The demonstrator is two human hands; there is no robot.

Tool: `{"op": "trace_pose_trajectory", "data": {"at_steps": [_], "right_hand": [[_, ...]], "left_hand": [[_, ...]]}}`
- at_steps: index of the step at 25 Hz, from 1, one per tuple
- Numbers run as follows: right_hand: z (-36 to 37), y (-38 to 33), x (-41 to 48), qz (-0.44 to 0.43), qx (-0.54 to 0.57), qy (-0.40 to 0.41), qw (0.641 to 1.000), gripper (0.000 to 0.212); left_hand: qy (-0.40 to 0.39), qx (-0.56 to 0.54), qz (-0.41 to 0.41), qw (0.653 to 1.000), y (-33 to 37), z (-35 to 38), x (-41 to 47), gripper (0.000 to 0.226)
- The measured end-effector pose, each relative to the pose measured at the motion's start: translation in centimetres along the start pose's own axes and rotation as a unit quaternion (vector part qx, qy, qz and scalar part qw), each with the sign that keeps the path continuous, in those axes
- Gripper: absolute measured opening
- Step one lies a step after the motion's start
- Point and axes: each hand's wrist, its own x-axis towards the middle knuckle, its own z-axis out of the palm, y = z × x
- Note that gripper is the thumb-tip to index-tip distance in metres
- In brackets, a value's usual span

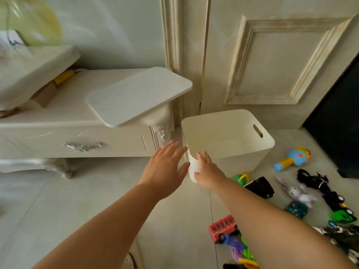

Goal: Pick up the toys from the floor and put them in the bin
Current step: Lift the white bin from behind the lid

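An open white bin (242, 158) with a handle slot stands on the floor by the door. My right hand (208, 169) rests flat against its near corner, fingers spread. My left hand (167, 166) hovers open just left of that corner, holding nothing. Several toys lie on the floor to the right: a red bus (223, 228), a blue and yellow toy hammer (293, 159), a black toy vehicle (260, 187), a purple plush (297, 193), a teal car (296, 208), a green car (341, 215).
A white cabinet (77, 136) stands at the left with the bin's white lid (136, 96) lying on its top, overhanging the edge. A cream door (272, 65) is behind the bin. A dark panel (338, 117) rises at the right.
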Motion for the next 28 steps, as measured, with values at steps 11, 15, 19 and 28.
{"op": "trace_pose_trajectory", "data": {"at_steps": [11,15,19,28], "right_hand": [[0.7,1.5,-5.6,-0.038,-0.249,-0.02,0.968,0.033],[0.5,3.2,-8.0,-0.064,-0.351,-0.044,0.933,0.028],[-0.5,3.6,-10.2,-0.088,-0.334,-0.117,0.931,0.03],[2.6,0.7,-15.8,-0.178,-0.324,-0.245,0.896,0.012]], "left_hand": [[-0.009,-0.017,0.032,0.999,3.0,-1.1,-1.2,0.051],[-0.011,-0.048,0.041,0.998,4.6,-1.5,-1.7,0.05],[-0.023,-0.039,0.036,0.998,4.4,-1.7,-2.2,0.05],[-0.135,-0.008,0.039,0.99,6.1,0.2,-2.5,0.049]]}}
